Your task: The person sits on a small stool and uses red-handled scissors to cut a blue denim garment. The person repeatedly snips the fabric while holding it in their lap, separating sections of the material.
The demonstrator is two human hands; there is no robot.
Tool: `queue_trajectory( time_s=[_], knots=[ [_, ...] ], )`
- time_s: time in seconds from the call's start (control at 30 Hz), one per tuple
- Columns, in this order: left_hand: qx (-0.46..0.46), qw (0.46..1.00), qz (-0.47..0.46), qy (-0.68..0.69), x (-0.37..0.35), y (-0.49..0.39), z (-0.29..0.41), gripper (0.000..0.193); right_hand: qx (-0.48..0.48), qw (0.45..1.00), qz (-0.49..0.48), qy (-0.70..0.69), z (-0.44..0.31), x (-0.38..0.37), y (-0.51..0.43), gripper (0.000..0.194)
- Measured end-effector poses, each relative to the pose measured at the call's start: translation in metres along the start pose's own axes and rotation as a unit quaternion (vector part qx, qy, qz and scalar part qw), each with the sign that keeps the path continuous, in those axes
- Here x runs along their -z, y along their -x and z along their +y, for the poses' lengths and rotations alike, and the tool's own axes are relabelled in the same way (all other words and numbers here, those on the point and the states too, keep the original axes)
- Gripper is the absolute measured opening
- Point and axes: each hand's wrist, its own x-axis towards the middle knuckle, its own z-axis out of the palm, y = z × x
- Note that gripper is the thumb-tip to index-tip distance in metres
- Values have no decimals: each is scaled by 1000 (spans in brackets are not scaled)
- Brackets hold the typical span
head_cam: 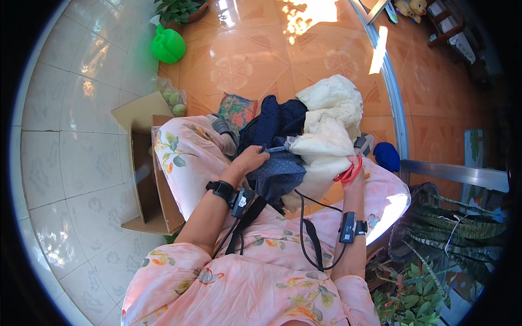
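My left hand (249, 159) pinches a narrow strip of dark blue patterned fabric (274, 169), pulled taut toward a thick roll of white batting (326, 142). The batting lies folded in bulky layers between my knees, with loose threads on its surface. At its right side is my right hand (355, 162), with the red handles of a pair of scissors (351, 174) looped in it. The scissors' blades are hidden, and my right fingers are partly covered by the handles and touch the batting. More navy cloth (261, 122) is bunched beyond my left hand.
An open cardboard box (142, 175) stands left of my knee, near a plastic bag of round green produce (175, 100). Farther off are a green watering can (168, 45) and a potted plant (179, 10). A metal door track (393, 93) and plants (416, 285) lie rightward.
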Motion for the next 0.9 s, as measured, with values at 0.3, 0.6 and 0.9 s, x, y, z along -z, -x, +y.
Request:
queue_trajectory(
  time_s=[0.3,0.6,0.9],
  knots=[
    [46,862,-10,506,-8,4,23,22,-14,999,-34,-6,-1,-19,13,45],
    [40,984,-116,127,-32,-5,-9,25,0,975,119,189,12,1,-4,60],
    [51,888,-24,457,-30,9,20,31,137,934,47,326,-12,-31,37,49]
  ],
)
